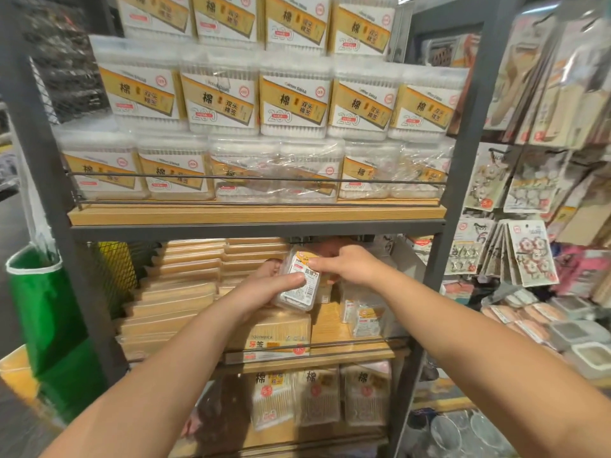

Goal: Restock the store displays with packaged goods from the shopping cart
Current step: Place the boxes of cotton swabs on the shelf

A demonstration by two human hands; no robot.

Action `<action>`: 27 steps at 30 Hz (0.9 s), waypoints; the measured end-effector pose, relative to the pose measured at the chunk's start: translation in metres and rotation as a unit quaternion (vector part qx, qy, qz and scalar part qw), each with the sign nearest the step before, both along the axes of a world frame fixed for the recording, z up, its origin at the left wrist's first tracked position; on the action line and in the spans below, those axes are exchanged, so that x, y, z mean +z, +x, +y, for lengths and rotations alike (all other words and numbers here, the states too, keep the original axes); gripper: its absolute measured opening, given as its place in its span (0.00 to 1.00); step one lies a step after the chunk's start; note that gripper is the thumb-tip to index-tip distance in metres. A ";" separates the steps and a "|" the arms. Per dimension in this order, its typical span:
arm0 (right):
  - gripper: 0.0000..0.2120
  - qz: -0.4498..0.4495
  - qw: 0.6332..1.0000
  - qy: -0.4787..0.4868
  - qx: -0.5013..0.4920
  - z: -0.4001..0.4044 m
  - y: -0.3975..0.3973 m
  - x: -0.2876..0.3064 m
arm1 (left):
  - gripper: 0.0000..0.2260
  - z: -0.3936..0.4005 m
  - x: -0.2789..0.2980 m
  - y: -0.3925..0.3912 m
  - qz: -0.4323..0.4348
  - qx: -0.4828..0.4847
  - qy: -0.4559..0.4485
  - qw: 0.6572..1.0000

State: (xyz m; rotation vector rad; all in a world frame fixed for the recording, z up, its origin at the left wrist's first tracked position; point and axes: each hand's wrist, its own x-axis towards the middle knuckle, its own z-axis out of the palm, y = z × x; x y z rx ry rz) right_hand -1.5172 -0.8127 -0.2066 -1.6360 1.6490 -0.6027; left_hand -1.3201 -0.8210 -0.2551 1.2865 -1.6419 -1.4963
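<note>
A small clear plastic box [299, 287] with a white and orange label is held inside the middle shelf opening of a grey-framed display rack. My left hand [264, 287] grips its lower left side, thumb across the front. My right hand [347, 264] pinches its upper edge from the right. Below it a toothpick pack [274, 338] leans against the shelf's wire rail. Flat tan packets [185, 285] are stacked at the left of this shelf. More small clear boxes [367, 317] stand at its right.
The wooden shelf [258, 213] above carries rows of cotton swab boxes [218, 100] behind a wire rail. Bagged swabs [317, 396] fill the shelf below. Hanging carded goods [532, 252] crowd the right. A green bag [46, 309] hangs at the left.
</note>
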 end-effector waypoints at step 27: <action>0.08 -0.027 0.998 -0.008 -0.062 0.010 -0.059 0.007 | 0.20 0.011 -0.008 0.021 -0.054 0.188 -0.070 0.978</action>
